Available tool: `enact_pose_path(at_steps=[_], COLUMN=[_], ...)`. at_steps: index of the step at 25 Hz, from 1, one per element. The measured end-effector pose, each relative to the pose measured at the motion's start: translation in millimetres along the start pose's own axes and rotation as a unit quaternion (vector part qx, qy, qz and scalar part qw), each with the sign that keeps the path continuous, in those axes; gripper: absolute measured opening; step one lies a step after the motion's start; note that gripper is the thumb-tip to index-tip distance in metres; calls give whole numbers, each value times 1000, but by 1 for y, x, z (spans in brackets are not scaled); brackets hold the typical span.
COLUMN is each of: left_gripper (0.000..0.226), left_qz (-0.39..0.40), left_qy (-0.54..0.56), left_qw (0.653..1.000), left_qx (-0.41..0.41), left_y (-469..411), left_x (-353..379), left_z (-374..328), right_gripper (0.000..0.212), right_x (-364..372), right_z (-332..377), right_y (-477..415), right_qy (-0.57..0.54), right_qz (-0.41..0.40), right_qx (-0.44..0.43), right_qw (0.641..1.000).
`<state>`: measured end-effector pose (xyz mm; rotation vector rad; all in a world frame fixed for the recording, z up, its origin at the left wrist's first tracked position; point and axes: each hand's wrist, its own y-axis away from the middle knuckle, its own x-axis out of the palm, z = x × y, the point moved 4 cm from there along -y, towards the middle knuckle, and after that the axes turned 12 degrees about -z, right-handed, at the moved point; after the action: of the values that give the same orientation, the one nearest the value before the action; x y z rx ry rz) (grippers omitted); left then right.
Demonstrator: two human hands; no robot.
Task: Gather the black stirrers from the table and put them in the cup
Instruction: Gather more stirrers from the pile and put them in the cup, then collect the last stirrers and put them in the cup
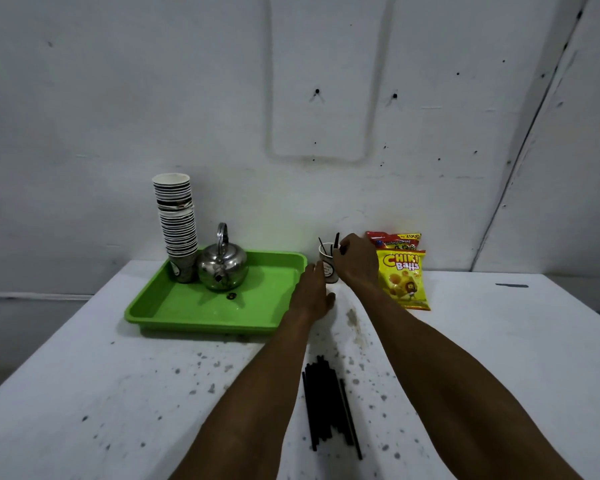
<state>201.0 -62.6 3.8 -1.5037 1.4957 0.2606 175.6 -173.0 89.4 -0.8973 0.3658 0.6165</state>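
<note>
A small white paper cup [327, 258] stands near the back of the white table, with a few black stirrers [335, 241] sticking up out of it. My right hand [358, 261] hovers at the cup's rim, fingers pinched on a black stirrer at the cup's mouth. My left hand [311, 295] rests against the cup's lower left side, partly hiding it. A bundle of several black stirrers [323, 400] lies flat on the table between my forearms, close to the front.
A green tray [194, 308] at the left holds a steel kettle [223, 268] and a tall stack of paper cups [177, 223]. Two snack bags [403, 277] lean right of the cup. A white wall rises behind the speckled table [101, 393].
</note>
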Motion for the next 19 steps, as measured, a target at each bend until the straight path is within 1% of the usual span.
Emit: enact_pose_path(at_steps=[3,5,6,8,10,12,14,16,19], left_gripper=[76,78,77,73,70,71,69,64,58], left_qz=[11,15,14,23,45,67,80,91,87], left_qy=[-8,4,6,8,-8,-39,-51,-46,-26], left_qw=[1000,1000,1000,1000,998,994,989,990,993], left_qx=[6,-1,1,12,37,74,110,101,76], left_y=[19,34,44,64,85,109,131,152,173], left_x=[-10,-17,-24,-30,-35,-37,-38,-39,-41], left_z=[-5,-10,-14,-20,-25,-27,-26,-23,-24], right_gripper=[21,22,23,26,31,34,40,45,41], right_x=[-12,-21,-27,-28,-31,-37,-47,-54,-63], right_z=[2,2,2,-4,-14,-22,-27,-29,-28], right_y=[21,37,46,65,88,114,135,152,161], right_qy=[-6,5,11,41,83,104,113,129,135], right_qz=[-1,14,30,90,153,187,203,216,241], right_qx=[19,24,20,34,68,99,122,125,103], right_qw=[1000,1000,999,995,982,972,965,960,956])
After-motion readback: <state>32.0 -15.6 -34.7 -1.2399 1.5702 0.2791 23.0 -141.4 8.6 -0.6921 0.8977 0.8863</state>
